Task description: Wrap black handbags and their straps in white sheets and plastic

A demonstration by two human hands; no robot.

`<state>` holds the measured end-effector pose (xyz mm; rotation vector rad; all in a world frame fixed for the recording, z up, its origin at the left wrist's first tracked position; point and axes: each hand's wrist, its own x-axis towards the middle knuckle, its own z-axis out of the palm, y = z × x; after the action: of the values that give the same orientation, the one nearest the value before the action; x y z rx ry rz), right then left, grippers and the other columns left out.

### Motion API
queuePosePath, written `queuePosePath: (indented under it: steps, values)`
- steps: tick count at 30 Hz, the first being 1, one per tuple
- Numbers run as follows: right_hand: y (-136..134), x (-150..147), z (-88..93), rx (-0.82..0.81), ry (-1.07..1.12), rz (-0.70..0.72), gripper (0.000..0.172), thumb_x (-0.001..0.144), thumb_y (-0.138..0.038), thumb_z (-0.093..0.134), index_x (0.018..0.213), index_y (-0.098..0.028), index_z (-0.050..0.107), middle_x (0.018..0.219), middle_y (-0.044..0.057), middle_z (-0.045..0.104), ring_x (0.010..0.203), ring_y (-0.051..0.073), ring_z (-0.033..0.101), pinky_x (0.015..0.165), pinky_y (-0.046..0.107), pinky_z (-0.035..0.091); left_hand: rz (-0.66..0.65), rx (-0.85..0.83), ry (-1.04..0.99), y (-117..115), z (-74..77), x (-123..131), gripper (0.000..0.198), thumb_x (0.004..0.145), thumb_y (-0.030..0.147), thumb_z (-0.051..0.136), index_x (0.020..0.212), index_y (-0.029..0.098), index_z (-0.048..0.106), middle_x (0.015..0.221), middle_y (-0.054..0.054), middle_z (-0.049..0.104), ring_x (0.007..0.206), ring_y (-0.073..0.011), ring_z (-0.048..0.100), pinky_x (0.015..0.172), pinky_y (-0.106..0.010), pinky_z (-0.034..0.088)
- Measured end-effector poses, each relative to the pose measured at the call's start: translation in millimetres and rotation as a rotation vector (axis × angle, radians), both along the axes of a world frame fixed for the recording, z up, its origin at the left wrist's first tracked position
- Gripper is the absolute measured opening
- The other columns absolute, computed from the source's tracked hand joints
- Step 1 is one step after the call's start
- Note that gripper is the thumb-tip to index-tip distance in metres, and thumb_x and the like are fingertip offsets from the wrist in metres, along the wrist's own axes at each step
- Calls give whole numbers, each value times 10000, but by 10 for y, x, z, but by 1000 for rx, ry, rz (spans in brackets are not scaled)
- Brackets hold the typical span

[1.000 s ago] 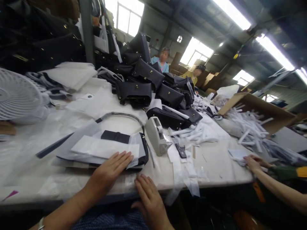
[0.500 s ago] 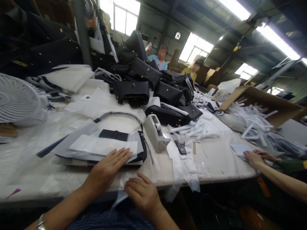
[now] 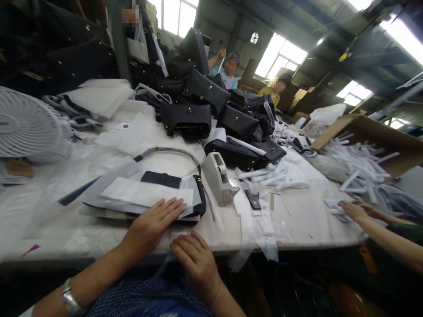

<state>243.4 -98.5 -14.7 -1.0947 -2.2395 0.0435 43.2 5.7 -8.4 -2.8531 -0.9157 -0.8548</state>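
My left hand [image 3: 157, 220] lies flat, fingers stretched out, on the front edge of a black handbag [image 3: 202, 200]. White paper [image 3: 132, 192] covers much of the bag, and a dark flat strap piece [image 3: 161, 178] rests on top. The bag's wrapped handle [image 3: 172, 151] arches behind it on the table. At the table's front edge, nearer my body, my right hand [image 3: 194, 259] is closed, fingers curled together. A translucent strip [image 3: 167, 263] shows faintly at its fingertips and runs down below the edge. A grey tape dispenser [image 3: 218, 180] stands just right of the bag.
Black handbags [image 3: 187, 121] are piled at the back. A white fan [image 3: 28, 123] stands at left. White tubes [image 3: 287, 174] lie near a cardboard box [image 3: 380, 132]. Tape strips [image 3: 246, 233] hang over the front edge. At right, a co-worker's hands [image 3: 355, 210] handle a pale piece.
The view has shifted slightly. My left hand stays flat on the bag. At my right hand the translucent strip shows less than before. The co-worker's hands have moved on the pale piece.
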Motion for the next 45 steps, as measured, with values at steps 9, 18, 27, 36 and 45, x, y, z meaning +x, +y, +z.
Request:
queuePosePath:
  steps: [9, 18, 27, 36, 45]
  values:
    - [-187, 144, 5, 14, 228, 4, 248, 966, -124, 482, 1098, -199, 677, 1003, 77, 776, 1005, 190, 718, 888, 354, 597, 6, -52, 5, -10, -32, -4, 627, 923, 7, 354, 1521, 195, 366, 1531, -72, 493, 1410, -209, 456, 1165, -456, 401]
    - [-63, 35, 151, 150, 88, 15, 202, 1002, -143, 505, 1033, -196, 697, 935, 39, 792, 955, 154, 736, 950, 341, 569, 10, -8, -7, -12, -12, 3, 636, 905, -10, 362, 1506, 194, 394, 1506, -67, 525, 1384, -198, 491, 1143, -431, 428]
    - [-102, 61, 128, 334, 31, 125, 236, 1023, -168, 492, 940, -136, 711, 888, 18, 806, 859, 131, 772, 958, 252, 577, 23, 52, -8, -21, -35, 21, 680, 896, 0, 365, 1534, 234, 337, 1512, -41, 515, 1373, -208, 504, 1111, -421, 463]
    - [272, 141, 543, 351, -46, 124, 255, 1027, -176, 492, 891, -193, 707, 828, -27, 804, 774, 97, 766, 918, 221, 591, 57, 84, -16, -32, -105, 20, 584, 972, 57, 330, 1521, 252, 376, 1499, -25, 533, 1369, -198, 510, 1126, -392, 443]
    - [1273, 95, 1071, 40, -202, 308, 227, 958, -190, 557, 997, -314, 743, 881, -26, 791, 757, 132, 756, 875, 224, 593, -27, -498, -264, 118, -250, 38, 284, 992, 256, 555, 1267, 235, 624, 1322, -89, 649, 1166, -243, 643, 1008, -473, 537]
